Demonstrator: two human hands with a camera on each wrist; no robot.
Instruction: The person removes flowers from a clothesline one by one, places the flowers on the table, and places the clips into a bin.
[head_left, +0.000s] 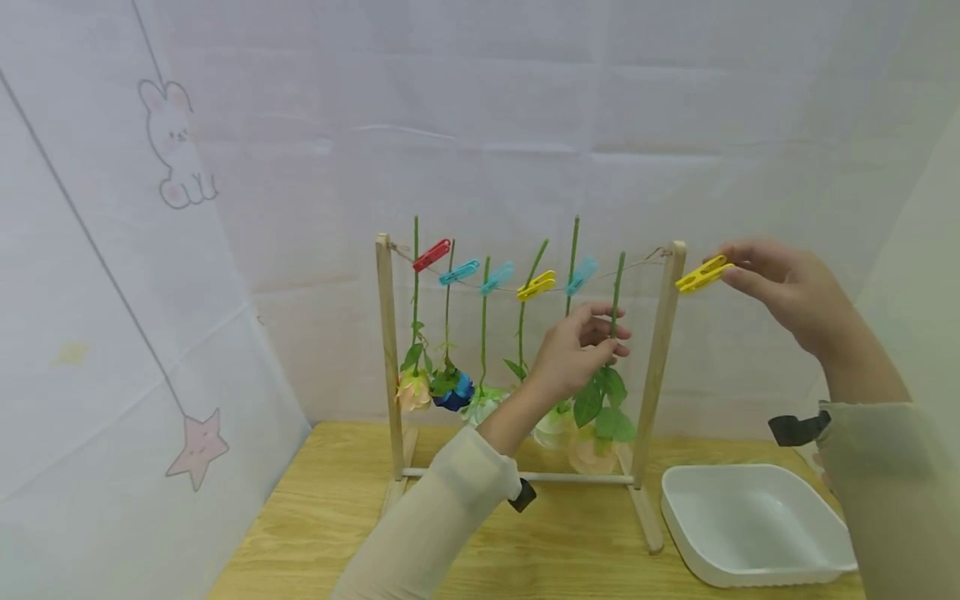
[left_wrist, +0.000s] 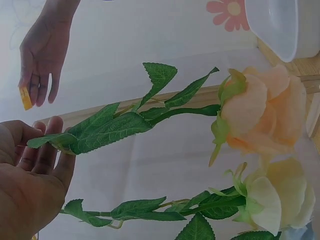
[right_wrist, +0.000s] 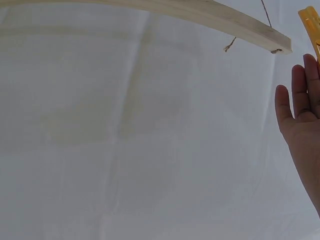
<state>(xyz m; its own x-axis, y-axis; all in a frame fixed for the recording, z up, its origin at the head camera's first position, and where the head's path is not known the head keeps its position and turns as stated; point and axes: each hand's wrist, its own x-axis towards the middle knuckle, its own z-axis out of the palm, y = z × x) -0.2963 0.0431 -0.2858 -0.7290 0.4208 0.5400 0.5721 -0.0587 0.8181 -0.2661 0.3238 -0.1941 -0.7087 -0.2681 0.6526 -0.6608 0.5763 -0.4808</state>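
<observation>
My left hand (head_left: 572,352) pinches the green stem (head_left: 618,283) of an upside-down artificial peach rose (left_wrist: 267,112), near the right end of the string (head_left: 637,264). The stem's upper end rises past the string, with no clip visible on it. To the right of the frame's post, my right hand (head_left: 787,292) pinches a yellow clothespin (head_left: 703,275) between thumb and fingers. Several other roses hang head down from the string, among them a cream one (left_wrist: 280,195) and a blue one (head_left: 454,392). Red (head_left: 432,255), blue (head_left: 459,272) and yellow clothespins hold their stems.
The wooden frame (head_left: 662,358) stands on a wood-grain table (head_left: 300,517). A white plastic basin (head_left: 757,521) sits at the right, beside the frame's foot. Pale printed cloth (head_left: 487,108) hangs behind and on the left.
</observation>
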